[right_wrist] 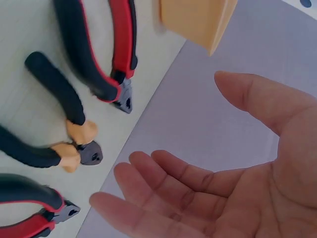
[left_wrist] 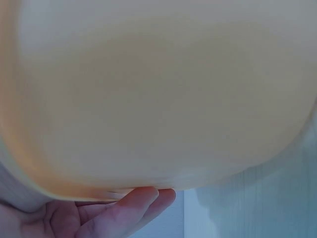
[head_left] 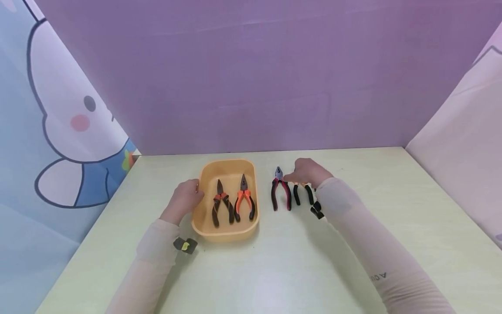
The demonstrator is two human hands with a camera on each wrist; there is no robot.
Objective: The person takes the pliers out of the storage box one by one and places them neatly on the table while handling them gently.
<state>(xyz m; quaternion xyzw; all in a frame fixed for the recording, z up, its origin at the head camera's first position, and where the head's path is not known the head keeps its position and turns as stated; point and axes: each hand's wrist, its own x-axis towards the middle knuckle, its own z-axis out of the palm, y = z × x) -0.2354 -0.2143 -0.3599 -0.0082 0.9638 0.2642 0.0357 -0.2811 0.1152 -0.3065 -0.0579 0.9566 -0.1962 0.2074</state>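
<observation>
My left hand (head_left: pixel 184 199) grips the left rim of a yellow-orange plastic basin (head_left: pixel 223 236); in the left wrist view the fingers (left_wrist: pixel 131 210) lie against its outer wall. Inside lie dark-handled pliers (head_left: pixel 222 204) and orange-and-black long-nose pliers (head_left: pixel 245 198), side by side. My right hand (head_left: pixel 310 170) hovers over the tools right of the basin, thumb and fingers apart with nothing between them. Nearest are pliers with black and light-orange handles (right_wrist: pixel 74 130), partly covered by the hand in the head view. Red-and-black pliers (head_left: pixel 279 187) lie to their left, and another red-and-black pair (right_wrist: pixel 42 210) shows beyond.
The pale wood-grain table (head_left: pixel 255 274) ends at a purple wall (head_left: pixel 274 87). A curtain with a cartoon animal (head_left: pixel 74 131) hangs at the left, and a pale panel (head_left: pixel 466 131) stands at the right.
</observation>
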